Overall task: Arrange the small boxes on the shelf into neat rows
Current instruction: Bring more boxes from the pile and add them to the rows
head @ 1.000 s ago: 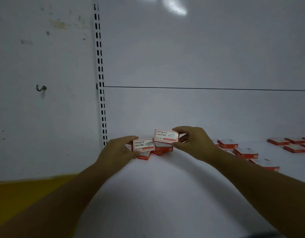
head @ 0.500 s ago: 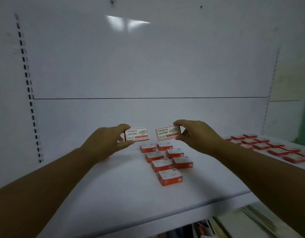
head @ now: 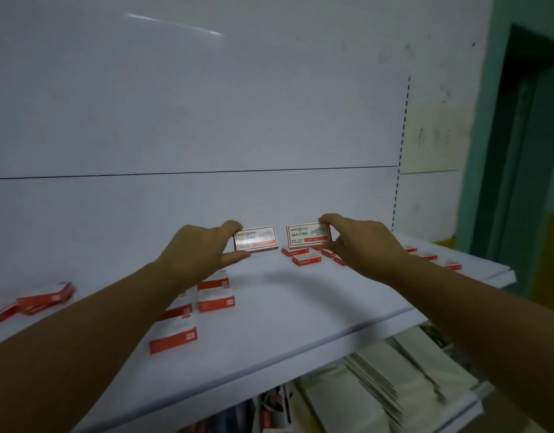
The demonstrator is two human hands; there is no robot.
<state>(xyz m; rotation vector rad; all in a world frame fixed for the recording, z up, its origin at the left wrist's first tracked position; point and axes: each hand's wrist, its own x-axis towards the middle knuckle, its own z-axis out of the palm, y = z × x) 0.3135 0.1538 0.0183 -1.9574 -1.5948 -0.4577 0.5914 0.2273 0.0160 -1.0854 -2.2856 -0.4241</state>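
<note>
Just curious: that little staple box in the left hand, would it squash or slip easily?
The staple box probably stays stiff: its edges look straight under the left hand pinch. Likely light enough, since fingertips alone hold it. Its flat faces shouldn't roll.

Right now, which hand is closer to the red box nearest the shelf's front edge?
Left. The left hand is up behind the red box; the right hand is farther off to the right.

Hands (head: 204, 251) hold boxes (head: 255, 239), seemingly upright.

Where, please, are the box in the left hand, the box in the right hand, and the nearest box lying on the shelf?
Left-hand box (head: 255, 238), head view, printed face.
Right-hand box (head: 307, 235), head view, printed face.
Nearest box (head: 172, 339), head view, red front side.
</note>
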